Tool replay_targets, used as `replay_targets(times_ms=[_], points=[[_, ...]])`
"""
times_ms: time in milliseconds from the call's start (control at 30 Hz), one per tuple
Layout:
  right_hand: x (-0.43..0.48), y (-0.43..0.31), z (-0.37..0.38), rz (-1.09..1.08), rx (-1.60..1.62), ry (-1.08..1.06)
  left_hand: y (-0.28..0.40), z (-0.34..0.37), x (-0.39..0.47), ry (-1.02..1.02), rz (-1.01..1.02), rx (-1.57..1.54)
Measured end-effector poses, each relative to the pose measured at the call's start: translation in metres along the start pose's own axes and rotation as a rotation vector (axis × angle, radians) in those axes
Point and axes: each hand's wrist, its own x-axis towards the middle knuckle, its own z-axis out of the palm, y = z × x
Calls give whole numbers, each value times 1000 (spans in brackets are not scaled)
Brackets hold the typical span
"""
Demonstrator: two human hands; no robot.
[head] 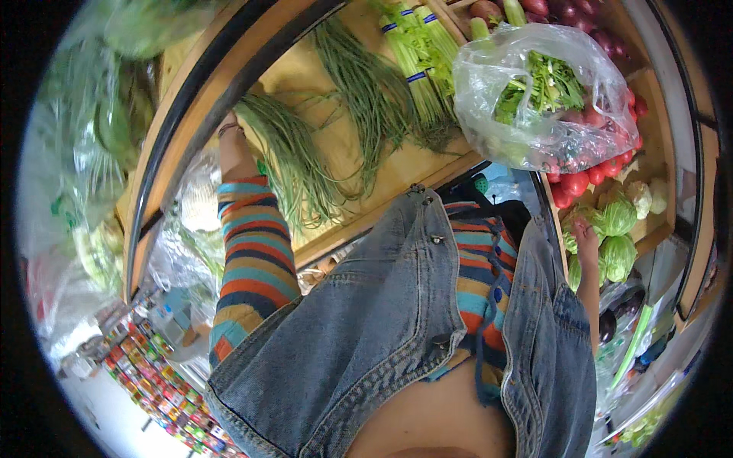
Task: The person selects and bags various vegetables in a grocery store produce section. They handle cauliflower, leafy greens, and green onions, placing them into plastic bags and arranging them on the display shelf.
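Note:
My left arm reaches up to the edge of the wooden shelf. My left hand (230,121) is beside the upper end of a bundle of long, thin green stalks or beans (295,151), and its fingers are mostly hidden at the curved rail. A second such bundle (363,86) lies to the right. My right hand (582,230) is small in view among round green cabbages (619,213) and seems to touch one; whether it grips is unclear. Above it, a clear plastic bag (487,94) with leafy greens (550,83) rests over red tomatoes (574,183).
Celery bunches (426,80) with blue bands lie beside the stalks on the wooden shelf (401,172). Red onions (572,14) fill the far bin. A curved black-and-wood rail (189,97) arches at left. Eggplants (610,326) are at lower right. Colourful packages (166,389) stand at lower left.

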Motion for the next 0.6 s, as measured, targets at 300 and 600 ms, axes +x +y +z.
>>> replay_targets(times_ms=[300,600], points=[[-99,69,17,279,103,62,-103,121,114,39,-28,351],[-153,71,33,486,274,124,-132,150,142,18,-31,445]])
